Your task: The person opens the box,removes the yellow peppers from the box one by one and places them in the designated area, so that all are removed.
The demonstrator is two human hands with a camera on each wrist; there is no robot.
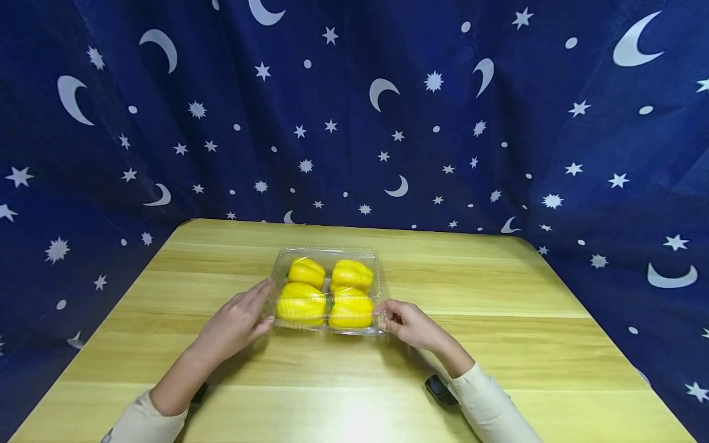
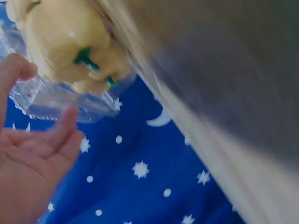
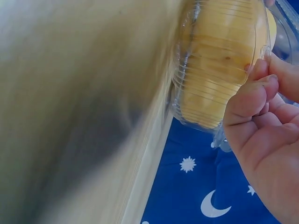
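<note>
1. The clear plastic container [image 1: 328, 250] is on the tabletop [image 1: 476, 277], a little left of its middle and between the two hands; four yellow peppers are inside, two by two.
2. The back left pepper [image 1: 306, 272] and the back right pepper [image 1: 351, 275] sit apart; the front left pepper [image 1: 301, 303] and the front right pepper [image 1: 351, 309] lie nearer the person and partly hide them.
3. A ridged clear edge crosses in front of the nearer pair; how fully the lid is closed cannot be told.
4. The right hand [image 1: 411, 324] is at the container's right front corner, thumb and forefinger pinching its thin plastic rim, the other fingers curled.
5. The left hand [image 1: 237, 321] is beside the left wall, fingers extended and thumb apart; whether the fingertips touch the plastic is unclear.
6. Both hands flank the container, so its left and right sides are partly covered, while the front stands clear toward the person.
7. In the head view its longer side runs left to right, roughly along the tabletop's far edge. Green stems show toward the left wrist camera.
8. Pale sleeves [image 1: 490, 403] cover the forearms, and a black object [image 1: 440, 391] is by the right wrist.
9. Beyond the tabletop hangs a blue curtain [image 1: 343, 92] with white moons and stars.
</note>
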